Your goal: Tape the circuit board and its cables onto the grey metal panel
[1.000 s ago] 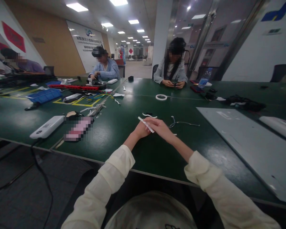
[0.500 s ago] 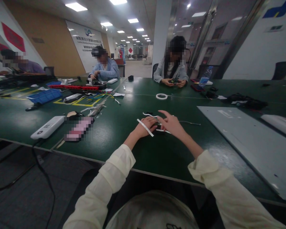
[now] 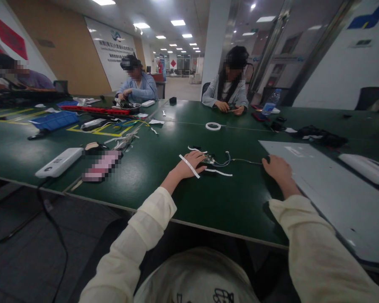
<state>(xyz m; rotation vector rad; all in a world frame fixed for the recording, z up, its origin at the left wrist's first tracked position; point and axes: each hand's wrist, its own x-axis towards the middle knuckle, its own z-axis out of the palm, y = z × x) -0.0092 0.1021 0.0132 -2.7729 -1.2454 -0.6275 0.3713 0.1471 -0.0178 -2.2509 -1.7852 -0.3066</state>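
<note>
My left hand (image 3: 188, 165) lies on the green table (image 3: 151, 168) with its fingers curled over a small circuit board (image 3: 209, 159). A white tape strip (image 3: 189, 166) is stuck across that hand. Blue and thin wires (image 3: 240, 160) run from the board to the right. My right hand (image 3: 277, 167) sits at the far end of the thin wire, fingers closed on it, beside the edge of a grey mat (image 3: 322, 189). Two more white strips (image 3: 220, 171) lie next to the board.
A white tape roll (image 3: 213, 126) lies farther back. At left are a white power strip (image 3: 58, 162), a blurred pink object (image 3: 101, 165) and a blue tray (image 3: 54, 120). Two people sit across the table; a water bottle (image 3: 270, 103) stands near one.
My hands were together over the board; my right hand has moved off to the right along the thin wire. My left hand has come down onto the board with the strip still on it.
</note>
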